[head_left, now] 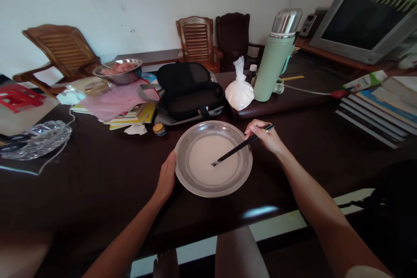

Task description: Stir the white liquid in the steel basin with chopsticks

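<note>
The left hand is cupping the steel bowl's nine-o'clock rim at the table's centre. The right hand is gripping chopsticks, tips dipping into white liquid. At one o'clock, a tied flour bag is sitting beside a green thermos.

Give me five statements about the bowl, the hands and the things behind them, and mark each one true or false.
1. The right hand holds dark chopsticks with their tips in the white liquid. True.
2. The left hand rests on the green flask. False: it touches the rim of the metal bowl.
3. A tied bag of white powder sits beside the flask. True.
4. The metal bowl is empty. False: it holds white liquid.
5. The black bag lies behind the bowl. True.
</note>
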The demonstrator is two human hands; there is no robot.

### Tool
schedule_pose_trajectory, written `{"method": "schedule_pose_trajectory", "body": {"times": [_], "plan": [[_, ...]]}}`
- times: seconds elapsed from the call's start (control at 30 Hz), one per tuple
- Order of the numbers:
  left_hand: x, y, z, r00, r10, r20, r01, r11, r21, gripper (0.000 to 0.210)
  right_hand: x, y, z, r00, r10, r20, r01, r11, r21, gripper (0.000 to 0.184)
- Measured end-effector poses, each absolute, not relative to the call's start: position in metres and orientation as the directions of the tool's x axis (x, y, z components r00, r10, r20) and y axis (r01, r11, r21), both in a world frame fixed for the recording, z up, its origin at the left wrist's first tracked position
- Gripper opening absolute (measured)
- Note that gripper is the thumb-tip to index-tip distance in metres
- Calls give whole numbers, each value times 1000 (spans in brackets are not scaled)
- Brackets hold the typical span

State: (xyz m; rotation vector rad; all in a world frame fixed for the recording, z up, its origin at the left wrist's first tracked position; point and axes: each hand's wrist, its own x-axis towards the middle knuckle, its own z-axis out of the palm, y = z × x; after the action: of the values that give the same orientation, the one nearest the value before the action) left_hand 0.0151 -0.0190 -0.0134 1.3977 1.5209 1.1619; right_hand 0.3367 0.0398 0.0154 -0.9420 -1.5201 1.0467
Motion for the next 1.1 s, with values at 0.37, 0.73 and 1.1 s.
{"method": "schedule_pose_trajectory", "body": {"times": [0.37,0.73,1.1], "plan": [[15,-18,-14,-132,990,52,291,-11,957,61,336,38,19,-205,928,310,86,333,-939,39],[15,-19,-14,-132,990,57,304,-14,953,61,336,40,16,-223,911,346,99,374,-922,36],[15,-18,-14,-128,990,55,285,-17,958,58,335,39,16,-231,914,334,67,358,-932,34]]}}
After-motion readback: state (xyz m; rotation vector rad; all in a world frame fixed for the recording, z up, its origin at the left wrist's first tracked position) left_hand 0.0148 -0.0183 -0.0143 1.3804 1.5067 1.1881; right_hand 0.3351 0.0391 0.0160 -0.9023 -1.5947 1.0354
